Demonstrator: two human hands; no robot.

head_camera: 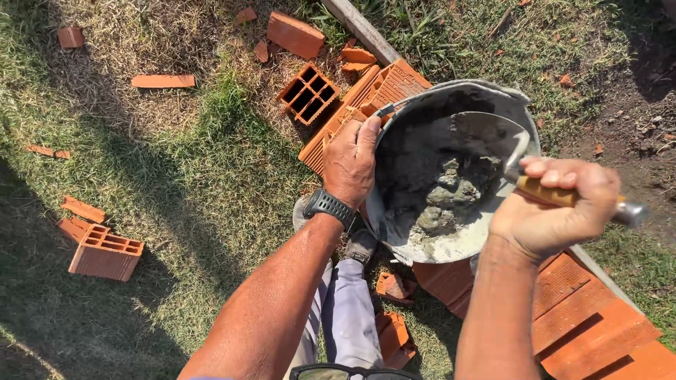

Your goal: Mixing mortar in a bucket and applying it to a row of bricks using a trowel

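A grey bucket point(458, 95) smeared with mortar is tilted toward me, with lumps of wet grey mortar point(443, 200) in its bottom. My left hand point(350, 160), with a black watch on the wrist, grips the bucket's left rim. My right hand point(556, 204) is closed around the wooden handle of a trowel point(486, 134), whose metal blade lies inside the bucket above the mortar. The bucket rests among orange hollow clay bricks point(366, 105).
Orange bricks point(584, 317) form a row at lower right. A hollow brick point(308, 93) stands upright behind the bucket; another point(105, 253) lies at left. Brick shards scatter over grass. A grey pole point(362, 29) runs diagonally. My grey trouser leg point(348, 309) is below.
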